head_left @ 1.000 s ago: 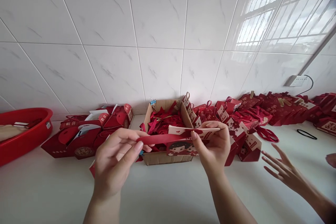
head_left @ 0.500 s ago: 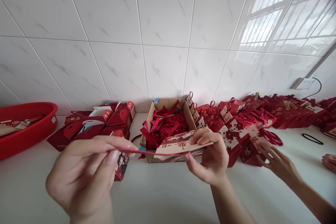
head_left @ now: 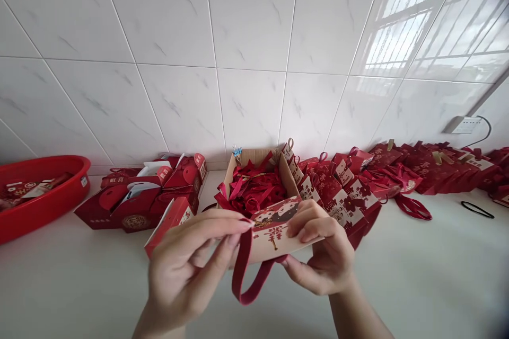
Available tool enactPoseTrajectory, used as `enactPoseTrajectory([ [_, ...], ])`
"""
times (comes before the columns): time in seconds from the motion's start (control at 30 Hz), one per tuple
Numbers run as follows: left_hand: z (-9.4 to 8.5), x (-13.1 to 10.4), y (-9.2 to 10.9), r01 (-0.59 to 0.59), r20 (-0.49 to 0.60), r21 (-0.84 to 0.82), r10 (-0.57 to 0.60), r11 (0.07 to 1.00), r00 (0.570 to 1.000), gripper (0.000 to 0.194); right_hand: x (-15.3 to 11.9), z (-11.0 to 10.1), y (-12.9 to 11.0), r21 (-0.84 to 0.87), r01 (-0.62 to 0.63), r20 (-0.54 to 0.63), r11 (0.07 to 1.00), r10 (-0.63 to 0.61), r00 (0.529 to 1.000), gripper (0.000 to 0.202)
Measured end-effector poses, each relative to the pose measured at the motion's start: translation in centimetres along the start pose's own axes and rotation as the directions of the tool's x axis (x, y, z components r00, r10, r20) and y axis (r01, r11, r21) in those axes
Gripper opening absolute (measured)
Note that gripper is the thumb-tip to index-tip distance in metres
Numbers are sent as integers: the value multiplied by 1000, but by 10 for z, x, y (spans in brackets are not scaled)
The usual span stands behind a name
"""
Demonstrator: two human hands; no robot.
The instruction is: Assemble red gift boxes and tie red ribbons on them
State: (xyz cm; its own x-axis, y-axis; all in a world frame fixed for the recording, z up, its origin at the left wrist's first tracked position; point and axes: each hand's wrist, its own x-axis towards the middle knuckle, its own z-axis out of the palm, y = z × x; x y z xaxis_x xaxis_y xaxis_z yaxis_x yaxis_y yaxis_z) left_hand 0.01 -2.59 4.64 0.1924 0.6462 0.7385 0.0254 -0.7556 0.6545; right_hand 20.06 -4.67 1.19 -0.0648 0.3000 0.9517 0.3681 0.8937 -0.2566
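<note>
A printed cream and red card (head_left: 274, 228) is gripped at its right end by my right hand (head_left: 318, 246), thumb below and fingers on top. A dark red ribbon (head_left: 250, 291) hangs in a loop under the card. My left hand (head_left: 199, 259) pinches one end of that ribbon at the card's left edge. Behind the card stands an open cardboard box (head_left: 292, 177) full of red ribbons (head_left: 256, 183). A red box (head_left: 170, 222) lies just behind my left hand.
A red tub (head_left: 51, 185) with printed pieces stands at the far left. Red boxes (head_left: 139, 206) are grouped beside it. Many red gift boxes (head_left: 350, 201) line the wall on the right. A black loop (head_left: 477, 210) lies at the far right.
My left hand has moved right to the card, and the ribbon, stretched out before, now hangs in a loop. The other person's hands at the right, one with a box, have left the view.
</note>
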Motion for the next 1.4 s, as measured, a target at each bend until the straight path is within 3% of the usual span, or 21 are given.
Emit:
enactPoseTrajectory([
  [0.07, 1, 1, -1, 13, 186, -33, -7, 999, 983, 26, 0, -1, 0, 2, 4, 4, 1000, -4, 1000, 31],
  [0.13, 2, 3, -3, 32, 278, -88, -7, 996, 960, 30, 1, -1, 0, -4, 9, 18, 1000, -9, 1000, 30],
  [0.37, 10, 6, -7, 110, 285, -20, -99, 994, 953, 23, 3, -1, 0, -22, 5, 33, 1000, -4, 999, 29],
  [0.7, 15, 7, -3, 270, 395, -175, -184, 947, 900, 25, 2, -2, 0, 21, -46, 41, 999, 45, 998, 32],
  [0.93, 5, 6, -3, 102, 475, -132, -28, 986, 880, 37, 2, -3, -1, 34, -53, 33, 998, 52, 998, 34],
  [1.03, 2, 3, -4, 31, 447, -67, 3, 997, 895, 43, 1, -4, -2, 41, -54, 20, 998, 53, 998, 34],
  [1.1, 2, 3, -5, 8, 437, -67, 22, 998, 899, 39, 0, -4, -2, 46, -49, -2, 998, 50, 999, 32],
  [1.27, 9, 7, -10, -51, 498, -247, 171, 968, 850, 27, -4, -5, -2, 52, -22, -67, 998, 26, 997, 30],
  [1.4, 18, 6, -16, -91, 425, -266, 201, 960, 883, 21, -4, -6, -2, 12, 31, -79, 999, -30, 996, 23],
])
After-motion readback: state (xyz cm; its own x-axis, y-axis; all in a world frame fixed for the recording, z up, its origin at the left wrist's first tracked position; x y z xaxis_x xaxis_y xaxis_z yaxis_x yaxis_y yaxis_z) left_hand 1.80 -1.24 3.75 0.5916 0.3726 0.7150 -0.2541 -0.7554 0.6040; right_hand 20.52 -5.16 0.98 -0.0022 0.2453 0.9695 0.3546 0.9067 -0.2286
